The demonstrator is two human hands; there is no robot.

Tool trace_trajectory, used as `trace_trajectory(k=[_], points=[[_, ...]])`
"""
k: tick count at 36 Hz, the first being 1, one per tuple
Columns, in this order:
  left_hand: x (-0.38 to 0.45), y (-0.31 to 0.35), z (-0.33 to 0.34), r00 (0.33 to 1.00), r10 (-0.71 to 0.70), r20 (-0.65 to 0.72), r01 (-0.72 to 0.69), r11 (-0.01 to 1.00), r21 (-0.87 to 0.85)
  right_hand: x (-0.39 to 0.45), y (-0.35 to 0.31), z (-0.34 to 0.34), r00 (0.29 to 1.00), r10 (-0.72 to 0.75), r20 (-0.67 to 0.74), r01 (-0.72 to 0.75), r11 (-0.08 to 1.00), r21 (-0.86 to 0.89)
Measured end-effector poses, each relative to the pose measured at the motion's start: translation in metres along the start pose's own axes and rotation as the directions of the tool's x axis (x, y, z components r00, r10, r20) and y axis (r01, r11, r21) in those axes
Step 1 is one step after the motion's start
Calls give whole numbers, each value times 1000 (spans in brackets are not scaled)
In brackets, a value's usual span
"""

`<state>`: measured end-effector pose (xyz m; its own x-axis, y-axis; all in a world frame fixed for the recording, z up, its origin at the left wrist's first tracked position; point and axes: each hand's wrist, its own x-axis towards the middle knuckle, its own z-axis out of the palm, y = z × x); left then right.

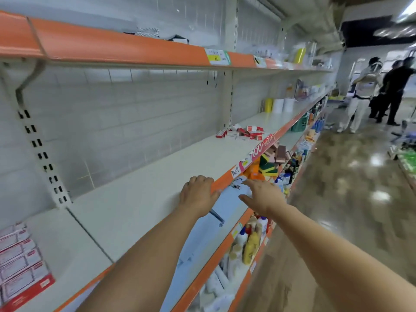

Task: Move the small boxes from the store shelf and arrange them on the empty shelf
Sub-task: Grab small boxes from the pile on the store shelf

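The left hand rests on the orange front edge of the shelf, its fingers bent over the lip and holding nothing. The right hand hangs in the air just beside it, fingers straight and spread (nothing in it). A heap of small red and white boxes lies on the same shelf, well past both hands.

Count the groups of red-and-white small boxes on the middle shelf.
2. A loose pile of small boxes lies far along the shelf, near its front edge; a neat row of boxes sits bottom left. More may be out of frame.
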<state>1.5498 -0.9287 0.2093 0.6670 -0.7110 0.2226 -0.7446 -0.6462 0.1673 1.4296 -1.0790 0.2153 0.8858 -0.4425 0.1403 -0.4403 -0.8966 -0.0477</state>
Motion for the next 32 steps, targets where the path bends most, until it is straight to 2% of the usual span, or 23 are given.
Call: trace_trajectory(k=[7,19,28,32], points=[[89,5,10,998,53,-19,-53,998,-29,69,34,-3,999,46,-23,-45,999,6],[204,24,51,994,99,42,-98,995,-29,166,102,13,994,111,-13,-111,992,53],[297,59,83,999,24,34,-22,999,-37,254,180,24,997,37,-66,-32,996,88],[333,78,94,999,-28,30,30,999,-40,292,213,25,999,-2,-48,7,995,102]])
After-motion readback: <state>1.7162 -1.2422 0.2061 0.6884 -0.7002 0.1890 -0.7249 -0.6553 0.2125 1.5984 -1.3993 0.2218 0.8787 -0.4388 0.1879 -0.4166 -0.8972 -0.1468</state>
